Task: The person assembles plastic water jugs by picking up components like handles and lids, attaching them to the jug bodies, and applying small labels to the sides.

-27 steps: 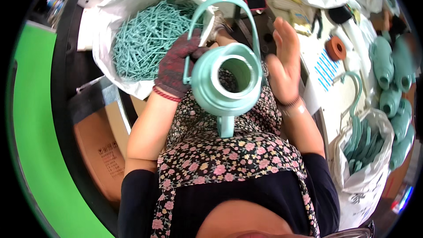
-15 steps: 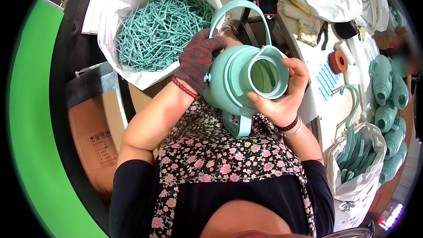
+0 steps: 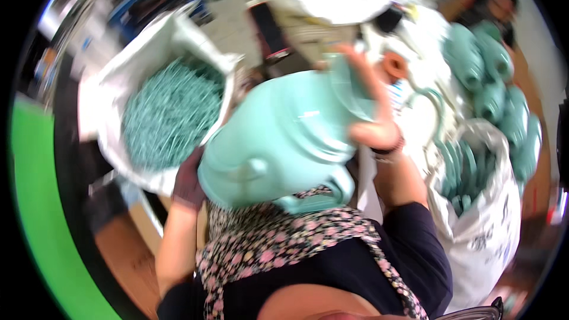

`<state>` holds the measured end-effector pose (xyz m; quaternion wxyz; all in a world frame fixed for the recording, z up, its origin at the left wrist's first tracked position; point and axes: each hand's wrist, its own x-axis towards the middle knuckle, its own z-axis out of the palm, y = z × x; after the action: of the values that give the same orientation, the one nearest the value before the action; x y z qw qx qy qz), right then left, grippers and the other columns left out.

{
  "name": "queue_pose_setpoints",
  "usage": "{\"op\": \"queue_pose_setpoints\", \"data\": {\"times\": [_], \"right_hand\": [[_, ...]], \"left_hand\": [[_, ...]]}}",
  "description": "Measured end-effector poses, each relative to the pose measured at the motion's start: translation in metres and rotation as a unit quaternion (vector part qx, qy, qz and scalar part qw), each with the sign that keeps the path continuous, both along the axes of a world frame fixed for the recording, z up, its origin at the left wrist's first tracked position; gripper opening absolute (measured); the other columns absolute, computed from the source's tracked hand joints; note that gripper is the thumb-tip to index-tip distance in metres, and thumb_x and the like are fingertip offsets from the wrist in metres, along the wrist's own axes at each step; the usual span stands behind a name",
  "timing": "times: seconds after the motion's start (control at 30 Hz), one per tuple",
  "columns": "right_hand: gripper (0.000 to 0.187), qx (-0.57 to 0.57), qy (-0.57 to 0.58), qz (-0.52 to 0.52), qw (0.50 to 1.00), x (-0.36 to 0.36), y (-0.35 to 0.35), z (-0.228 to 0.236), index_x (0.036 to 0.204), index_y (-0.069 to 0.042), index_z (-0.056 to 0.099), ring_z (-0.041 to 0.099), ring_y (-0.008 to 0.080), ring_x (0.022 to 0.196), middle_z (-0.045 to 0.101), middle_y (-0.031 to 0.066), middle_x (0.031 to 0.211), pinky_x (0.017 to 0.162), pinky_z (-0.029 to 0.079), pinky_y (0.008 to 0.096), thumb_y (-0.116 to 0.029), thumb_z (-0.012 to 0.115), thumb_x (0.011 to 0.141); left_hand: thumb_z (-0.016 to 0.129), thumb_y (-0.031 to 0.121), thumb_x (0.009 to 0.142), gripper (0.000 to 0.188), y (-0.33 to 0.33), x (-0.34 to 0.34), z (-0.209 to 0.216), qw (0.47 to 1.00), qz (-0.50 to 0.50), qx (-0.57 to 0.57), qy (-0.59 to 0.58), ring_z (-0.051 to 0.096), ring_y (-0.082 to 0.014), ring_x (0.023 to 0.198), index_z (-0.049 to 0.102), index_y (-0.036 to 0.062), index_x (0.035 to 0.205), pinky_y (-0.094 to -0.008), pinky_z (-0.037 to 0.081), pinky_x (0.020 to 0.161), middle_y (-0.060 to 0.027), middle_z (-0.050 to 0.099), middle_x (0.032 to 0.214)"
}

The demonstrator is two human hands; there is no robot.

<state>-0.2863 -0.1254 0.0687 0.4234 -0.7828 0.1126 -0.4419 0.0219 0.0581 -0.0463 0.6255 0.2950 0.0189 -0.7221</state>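
Observation:
A mint-green thermos jug body lies tilted across my lap, its open spouted mouth toward the right and its broad base toward the left. My right hand, bare, grips the rim of the mouth between thumb and fingers. Against the base is my left hand in a dark glove; its fingers are partly hidden by the jug. A loop-shaped side handle points toward my floral apron. Motion blurs the jug and both hands.
Left stands a white sack of thin green pins. A second sack holds curved green handles at the right. Several jug bodies are stacked beyond it. A phone and an orange tape roll lie farther off. Another person is at the far right.
The jug has swung sideways, its base now to the left. My left hand has left the carrying loop area and moved down to the base; my right hand stays at the mouth. The view has shifted.

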Motion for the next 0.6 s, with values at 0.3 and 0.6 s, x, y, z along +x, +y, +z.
{"op": "queue_pose_setpoints", "data": {"times": [0.3, 0.6], "right_hand": [[0.045, 0.140, 0.014, -0.182, 0.973, -0.062, -0.102, -0.025, 0.127, -0.003, 0.055, 0.056, 0.0140, 0.091, 0.062, 0.0045, 0.105, 0.085, 0.046, 0.0298, -0.035, 0.050, 0.095], [0.043, 0.350, -0.431, -0.315, 0.769, -0.183, -0.221, -0.038, 0.121, -0.009, 0.047, 0.059, 0.0279, 0.094, 0.058, 0.0102, 0.109, 0.072, 0.057, 0.0414, -0.045, 0.042, 0.097]], "left_hand": [[0.046, 0.019, 0.097, 0.056, -0.001, -0.036, 0.059, 0.915, 0.173, -0.169, -0.323, 0.041, -0.0305, 0.132, 0.027, 0.0064, 0.148, -0.0482, 0.033, 0.111, -0.0147, 0.039, 0.145], [0.051, 0.028, 0.099, 0.043, 0.007, -0.008, 0.012, 0.940, 0.186, -0.024, -0.286, 0.064, -0.0216, 0.088, 0.044, 0.0112, 0.138, -0.0391, 0.053, 0.086, -0.0093, 0.065, 0.107]]}}
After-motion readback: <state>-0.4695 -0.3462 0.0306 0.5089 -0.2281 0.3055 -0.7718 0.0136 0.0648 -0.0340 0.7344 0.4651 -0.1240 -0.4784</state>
